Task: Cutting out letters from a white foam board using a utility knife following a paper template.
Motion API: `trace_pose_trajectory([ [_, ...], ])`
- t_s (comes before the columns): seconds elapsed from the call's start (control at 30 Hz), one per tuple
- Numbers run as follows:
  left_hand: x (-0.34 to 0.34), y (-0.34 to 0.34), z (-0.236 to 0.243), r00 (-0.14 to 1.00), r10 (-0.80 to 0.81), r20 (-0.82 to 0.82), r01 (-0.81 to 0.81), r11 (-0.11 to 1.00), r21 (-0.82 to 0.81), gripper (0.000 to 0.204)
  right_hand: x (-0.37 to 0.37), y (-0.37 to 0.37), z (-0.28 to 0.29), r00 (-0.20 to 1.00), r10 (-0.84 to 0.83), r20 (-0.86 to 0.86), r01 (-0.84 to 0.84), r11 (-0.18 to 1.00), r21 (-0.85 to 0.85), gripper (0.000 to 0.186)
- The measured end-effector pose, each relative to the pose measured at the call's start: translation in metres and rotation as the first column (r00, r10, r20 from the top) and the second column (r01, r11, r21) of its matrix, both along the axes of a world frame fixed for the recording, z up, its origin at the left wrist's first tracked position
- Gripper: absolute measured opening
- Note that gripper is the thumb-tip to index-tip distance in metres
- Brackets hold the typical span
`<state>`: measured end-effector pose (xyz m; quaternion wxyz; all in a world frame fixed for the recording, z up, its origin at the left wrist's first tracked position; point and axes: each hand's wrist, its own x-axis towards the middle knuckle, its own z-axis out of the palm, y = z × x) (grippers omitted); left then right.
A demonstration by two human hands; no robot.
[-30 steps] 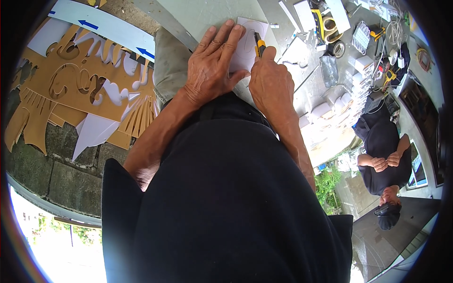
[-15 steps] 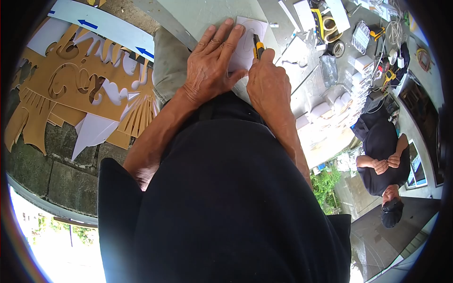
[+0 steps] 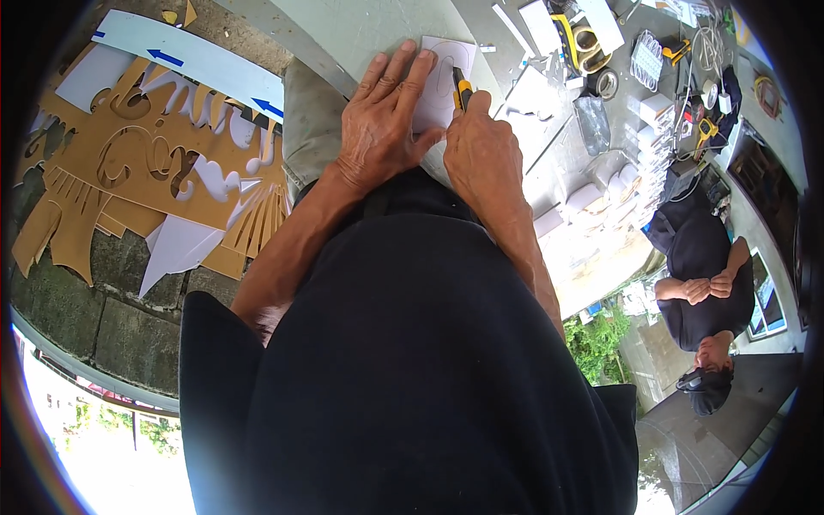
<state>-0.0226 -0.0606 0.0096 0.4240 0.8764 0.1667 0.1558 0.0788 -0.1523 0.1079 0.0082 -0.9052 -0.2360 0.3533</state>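
1. Clearly, the white sheet (image 3: 436,101) lies on the grey table (image 3: 378,21), inward of its left edge, toward the person; it should stay flat.
2. The left hand (image 3: 382,120) has its fingers outstretched, gripping nothing, over the sheet's left edge; press firmly, thumb well off the blade's line.
3. The right hand (image 3: 483,146) has fingers closed round the yellow-and-black cutter (image 3: 464,90); light, even strokes along the drawn outline (image 3: 445,75) should serve best.
4. Blade contact is hard to tell; turning the sheet at curves would probably help.

Workshop: cluttered workbench (image 3: 496,79), cutter knife (image 3: 464,93), white offcuts (image 3: 539,28), cable coil (image 3: 709,47), pile of cut-out brown boards (image 3: 142,184).
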Motion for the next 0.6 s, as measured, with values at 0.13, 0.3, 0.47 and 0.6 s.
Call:
trace_pose_trajectory([
  [0.13, -0.004, 0.003, -0.005, 1.000, 0.016, -0.024, -0.015, 1.000, 0.024, 0.104, 0.004, 0.001, -0.007, 0.998, 0.005, -0.069, -0.004, 1.000, 0.014, 0.023],
  [0.3, -0.005, 0.001, 0.003, 0.999, -0.003, -0.037, 0.004, 1.000, 0.030, 0.101, 0.004, -0.021, 0.008, 0.984, -0.086, -0.155, 0.097, 0.993, 0.061, 0.024],
  [0.47, -0.001, 0.012, 0.008, 1.000, -0.001, 0.026, 0.000, 0.999, 0.042, 0.092, 0.009, -0.049, 0.004, 0.929, -0.307, -0.207, 0.361, 0.872, 0.329, 0.022],
  [0.6, -0.006, 0.032, 0.009, 0.997, 0.073, 0.023, -0.075, 0.996, 0.056, 0.071, 0.010, -0.051, 0.001, 0.826, -0.420, -0.376, 0.550, 0.745, 0.378, 0.028],
])
